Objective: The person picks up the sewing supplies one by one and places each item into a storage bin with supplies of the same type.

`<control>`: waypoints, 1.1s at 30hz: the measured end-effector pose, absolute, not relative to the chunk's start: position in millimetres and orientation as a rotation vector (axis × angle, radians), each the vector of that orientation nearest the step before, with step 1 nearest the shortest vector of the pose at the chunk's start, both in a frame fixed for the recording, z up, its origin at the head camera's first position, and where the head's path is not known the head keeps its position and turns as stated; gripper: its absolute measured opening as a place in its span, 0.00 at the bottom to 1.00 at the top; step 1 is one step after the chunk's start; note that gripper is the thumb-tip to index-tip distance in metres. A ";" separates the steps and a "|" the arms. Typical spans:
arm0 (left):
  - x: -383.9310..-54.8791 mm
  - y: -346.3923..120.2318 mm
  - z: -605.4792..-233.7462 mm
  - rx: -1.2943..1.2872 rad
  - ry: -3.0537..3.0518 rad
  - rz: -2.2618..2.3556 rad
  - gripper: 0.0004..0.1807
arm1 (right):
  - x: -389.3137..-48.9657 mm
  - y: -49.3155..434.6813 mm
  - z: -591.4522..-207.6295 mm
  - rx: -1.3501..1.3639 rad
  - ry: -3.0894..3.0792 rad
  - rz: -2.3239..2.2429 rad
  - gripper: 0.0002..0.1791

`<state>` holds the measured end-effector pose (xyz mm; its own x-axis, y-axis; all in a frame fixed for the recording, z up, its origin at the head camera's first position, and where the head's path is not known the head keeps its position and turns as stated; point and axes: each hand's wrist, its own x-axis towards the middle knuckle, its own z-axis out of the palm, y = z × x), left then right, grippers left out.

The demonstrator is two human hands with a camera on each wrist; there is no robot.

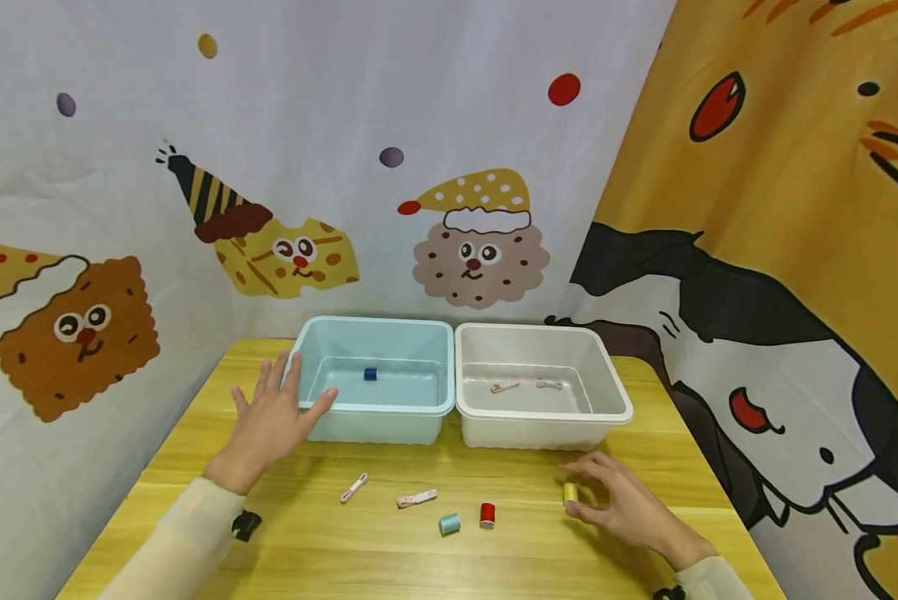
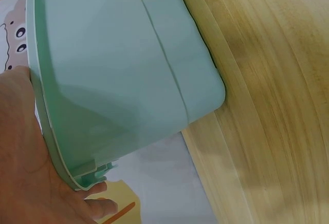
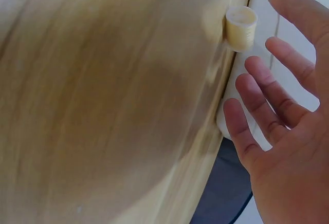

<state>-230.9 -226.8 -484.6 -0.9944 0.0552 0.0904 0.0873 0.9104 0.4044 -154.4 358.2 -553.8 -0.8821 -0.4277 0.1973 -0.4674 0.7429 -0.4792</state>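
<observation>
My left hand [image 1: 269, 421] rests on the left front rim of the light blue bin [image 1: 377, 425], its fingers spread over the edge. Inside that bin lies a dark blue thread spool [image 1: 371, 374]. Near the white bin [image 1: 535, 432], my right hand [image 1: 617, 500] reaches around a yellow thread spool [image 1: 571, 493] that stands on the table. In the right wrist view, the fingers are parted beside the spool [image 3: 240, 31], with no grip showing. A red thread spool [image 1: 487, 515] stands farther left, beside a light blue thread spool [image 1: 450, 523] lying on its side.
Two small folded white strips with reddish marks lie on the wooden table: one strip [image 1: 354, 487] at left, another strip [image 1: 416, 498] nearer the middle. Two similar strips, including a pinkish strip [image 1: 505, 387], lie in the white bin. A printed curtain [image 1: 306, 108] hangs behind the bins.
</observation>
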 end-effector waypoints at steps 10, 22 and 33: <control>-230.0 -226.6 -483.2 -0.113 -2.988 -0.655 0.62 | -157.4 364.8 -561.3 0.734 -2.911 0.804 0.27; -229.8 -226.8 -482.1 -0.109 -2.986 -0.646 0.62 | -159.3 365.8 -566.9 0.712 -2.904 0.798 0.23; -227.8 -226.4 -481.7 -0.106 -2.993 -0.649 0.63 | -163.2 364.5 -567.2 0.726 -2.920 0.789 0.15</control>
<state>-227.8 -226.4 -481.7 -0.9946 0.0513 0.0902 0.0840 0.9081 0.4102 -163.2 364.5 -567.2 -0.8906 -0.4304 0.1471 -0.4459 0.7623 -0.4691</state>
